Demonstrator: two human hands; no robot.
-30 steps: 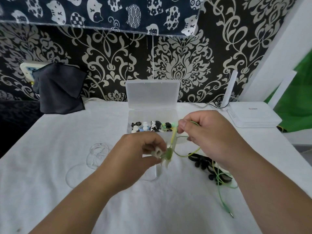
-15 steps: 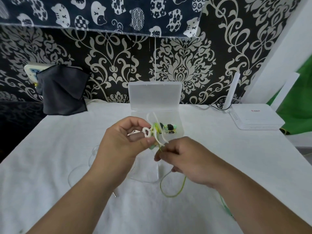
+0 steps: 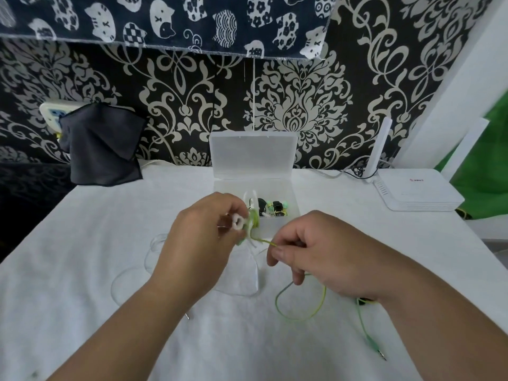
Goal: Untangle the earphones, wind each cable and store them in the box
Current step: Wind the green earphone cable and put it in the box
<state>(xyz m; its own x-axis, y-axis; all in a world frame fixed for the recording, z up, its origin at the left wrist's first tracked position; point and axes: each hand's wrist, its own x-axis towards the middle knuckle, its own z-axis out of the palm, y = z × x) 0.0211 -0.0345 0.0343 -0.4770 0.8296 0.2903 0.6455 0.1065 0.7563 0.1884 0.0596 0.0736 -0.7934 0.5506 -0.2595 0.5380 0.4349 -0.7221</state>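
Note:
My left hand (image 3: 200,243) grips a small bundle of green earphone cable (image 3: 253,219) with white earpieces, held above the white table. My right hand (image 3: 316,251) pinches the same green cable just right of the bundle. The cable's loose length loops on the cloth (image 3: 299,306) and ends in a plug (image 3: 378,353) at the lower right. Behind the hands stands the clear plastic box (image 3: 291,196), lid up, with several wound earphones inside (image 3: 275,207). A clear-cabled earphone (image 3: 154,248) lies on the table under my left hand. Black earphones are mostly hidden behind my right wrist.
A white router (image 3: 417,193) with an upright antenna sits at the back right, its cables trailing along the wall. A dark cloth (image 3: 101,144) hangs at the back left over a wall socket. Patterned wallpaper backs the table; a green sheet is at the far right.
My right hand swept from above the bundle down below it and now sits to its right, carrying the green cable around. The left hand kept the bundle and rose slightly.

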